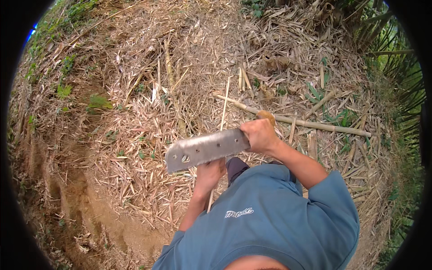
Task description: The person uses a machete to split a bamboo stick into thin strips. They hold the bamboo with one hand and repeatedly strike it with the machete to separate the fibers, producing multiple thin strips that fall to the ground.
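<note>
My right hand [260, 135] is closed round the wooden handle [266, 117] of a broad machete [207, 147]. Its wide grey blade has several small holes and points to the left, in front of my body. Below the blade, my left hand [210, 173] is closed on a thin pale bamboo strip [225, 104]. The strip runs from near my shirt up past the blade and ends above it. Part of the strip, and the tops of my left fingers, are hidden behind the blade. Whether the edge touches the strip I cannot tell.
Dry bamboo leaves cover the sloping ground. A long bamboo pole [315, 125] lies beyond my right hand, with short cut pieces [244, 80] near it. Bare brown soil [85, 204] drops away at the left. Green bamboo stems [400, 67] stand at the far right.
</note>
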The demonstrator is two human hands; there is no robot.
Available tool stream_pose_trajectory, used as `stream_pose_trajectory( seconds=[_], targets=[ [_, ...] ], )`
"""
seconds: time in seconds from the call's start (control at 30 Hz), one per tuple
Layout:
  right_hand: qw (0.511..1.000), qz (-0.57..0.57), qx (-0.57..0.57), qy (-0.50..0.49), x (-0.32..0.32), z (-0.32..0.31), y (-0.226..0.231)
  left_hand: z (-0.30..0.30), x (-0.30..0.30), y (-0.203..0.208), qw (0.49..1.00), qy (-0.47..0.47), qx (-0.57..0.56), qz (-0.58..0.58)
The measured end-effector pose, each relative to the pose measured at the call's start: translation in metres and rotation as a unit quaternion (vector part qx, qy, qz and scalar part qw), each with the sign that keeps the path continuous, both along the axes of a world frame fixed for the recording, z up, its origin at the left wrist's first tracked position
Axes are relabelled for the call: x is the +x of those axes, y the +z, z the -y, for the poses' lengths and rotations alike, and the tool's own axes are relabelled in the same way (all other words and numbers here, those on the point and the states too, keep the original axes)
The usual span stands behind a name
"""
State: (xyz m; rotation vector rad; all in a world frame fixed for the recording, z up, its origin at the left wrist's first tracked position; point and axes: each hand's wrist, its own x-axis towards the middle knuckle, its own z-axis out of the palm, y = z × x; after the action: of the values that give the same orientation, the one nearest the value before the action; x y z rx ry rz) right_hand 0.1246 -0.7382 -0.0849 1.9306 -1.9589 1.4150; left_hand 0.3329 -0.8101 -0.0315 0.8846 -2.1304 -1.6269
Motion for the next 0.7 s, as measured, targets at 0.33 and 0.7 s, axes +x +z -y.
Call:
stream_pose_trajectory(
  seconds=[0.33, 0.7],
  targets=[
    [0.995, 0.007, 0.065, -0.079, -0.033, 0.01, -0.011, -0.015, 0.006, 0.022, 0.965, 0.032, 0.252, -0.068],
    [0.906, 0.281, 0.204, -0.242, -0.087, 0.017, -0.046, -0.014, 0.011, 0.043, 0.961, 0.069, 0.256, -0.078]
  ],
)
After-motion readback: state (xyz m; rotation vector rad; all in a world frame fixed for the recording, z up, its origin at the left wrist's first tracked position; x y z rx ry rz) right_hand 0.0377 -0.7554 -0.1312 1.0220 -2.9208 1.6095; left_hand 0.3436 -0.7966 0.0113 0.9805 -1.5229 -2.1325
